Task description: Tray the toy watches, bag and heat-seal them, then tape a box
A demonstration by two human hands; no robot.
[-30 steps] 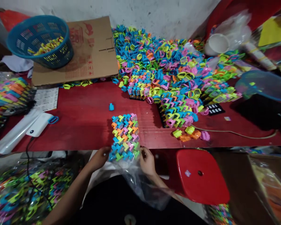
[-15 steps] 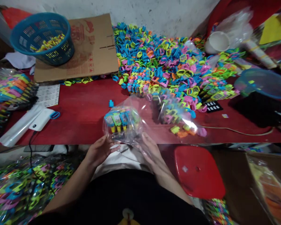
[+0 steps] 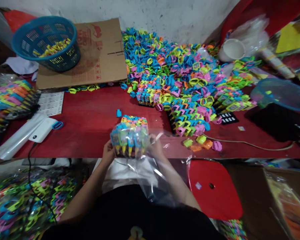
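A block of colourful toy watches in rows sits at the table's front edge, its near part inside a clear plastic bag. My left hand grips the left side of the block, fingers partly hidden behind it. On the right side, my right hand is closed on the clear bag beside the block. The loose end of the bag hangs toward my lap over my right forearm. A single blue piece lies just behind the block.
A big heap of loose toy watches lies against the wall. A blue basket stands on cardboard at back left. A white device lies left; a red stool stands front right.
The bag's loose end has swung from the right over the table down toward my lap. The block's rear rows now show uncovered. My left hand has moved up along its side.
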